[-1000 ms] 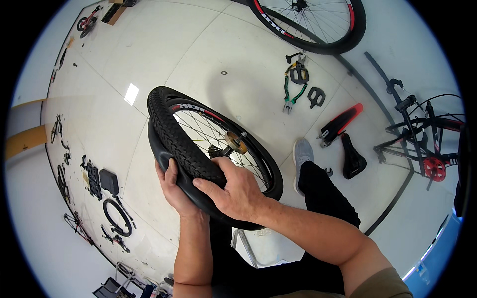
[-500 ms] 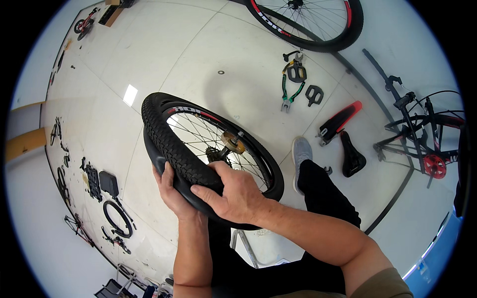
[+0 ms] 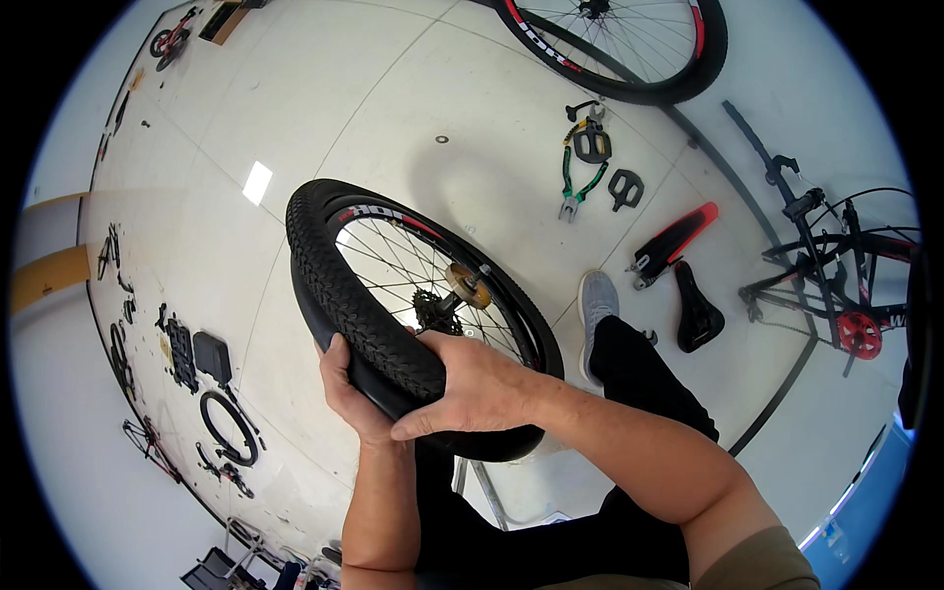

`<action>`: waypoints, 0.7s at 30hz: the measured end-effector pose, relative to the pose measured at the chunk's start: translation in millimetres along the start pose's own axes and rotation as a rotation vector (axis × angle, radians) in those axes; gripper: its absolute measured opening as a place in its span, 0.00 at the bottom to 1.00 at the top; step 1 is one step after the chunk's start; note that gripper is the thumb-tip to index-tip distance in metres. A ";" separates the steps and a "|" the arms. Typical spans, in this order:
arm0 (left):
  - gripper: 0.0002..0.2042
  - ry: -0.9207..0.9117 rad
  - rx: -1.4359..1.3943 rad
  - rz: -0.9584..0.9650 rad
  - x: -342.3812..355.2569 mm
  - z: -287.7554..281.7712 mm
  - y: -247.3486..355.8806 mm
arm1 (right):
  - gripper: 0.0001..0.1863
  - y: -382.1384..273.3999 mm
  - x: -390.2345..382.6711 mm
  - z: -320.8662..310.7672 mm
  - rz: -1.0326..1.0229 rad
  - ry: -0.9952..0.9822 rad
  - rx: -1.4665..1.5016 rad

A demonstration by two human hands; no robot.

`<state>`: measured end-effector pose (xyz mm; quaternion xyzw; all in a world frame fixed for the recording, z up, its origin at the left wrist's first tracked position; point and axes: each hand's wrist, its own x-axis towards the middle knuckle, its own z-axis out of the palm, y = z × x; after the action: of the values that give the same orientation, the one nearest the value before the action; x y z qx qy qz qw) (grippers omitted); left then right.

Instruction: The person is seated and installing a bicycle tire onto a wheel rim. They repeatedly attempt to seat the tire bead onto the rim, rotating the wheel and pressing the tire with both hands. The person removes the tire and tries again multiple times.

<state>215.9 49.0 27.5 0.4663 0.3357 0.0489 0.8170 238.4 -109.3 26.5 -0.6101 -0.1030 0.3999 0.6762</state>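
A bicycle wheel [image 3: 423, 287] with a cassette and spokes is held tilted above my lap. Its knobbly black tire [image 3: 366, 313] sits partly off the rim, and a smooth black inner tube [image 3: 313, 313] bulges out along the tire's left side. My left hand [image 3: 352, 395] is closed round the tube at the lower left, thumb on top and fingers hidden underneath. From the right, my right hand [image 3: 474, 385] wraps over the tire's lower part, its thumb reaching the tube next to my left hand.
Pliers [image 3: 582, 183], pedals [image 3: 625, 189], a red-black mudguard [image 3: 673, 244] and a saddle [image 3: 698, 307] lie on the floor to the right. A bicycle frame [image 3: 836, 265] stands at far right, another wheel [image 3: 678, 90] at the top. Several parts, including a small tire [image 3: 228, 429], lie left.
My right hand has shifted slightly down and right along the tire, its thumb now lower. The left hand's grip has moved a little, and the wheel has tilted slightly.
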 end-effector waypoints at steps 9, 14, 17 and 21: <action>0.37 -0.004 0.128 -0.086 35.6 -6.7 30.7 | 0.31 -2.8 -11.5 9.4 0.115 0.041 -0.065; 0.38 0.047 0.157 -0.200 44.1 -10.3 49.6 | 0.32 8.1 -19.6 17.1 0.137 -0.094 -0.184; 0.34 0.076 0.096 -0.236 42.8 -13.4 52.6 | 0.35 8.4 -21.8 17.4 0.176 -0.194 -0.244; 0.27 0.030 -0.039 -0.253 44.3 -22.8 49.4 | 0.37 9.3 -21.2 17.0 0.174 -0.257 -0.253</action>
<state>248.0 110.7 36.8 0.4033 0.4029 -0.0410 0.8206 209.9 -111.4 29.4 -0.6409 -0.1846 0.5152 0.5383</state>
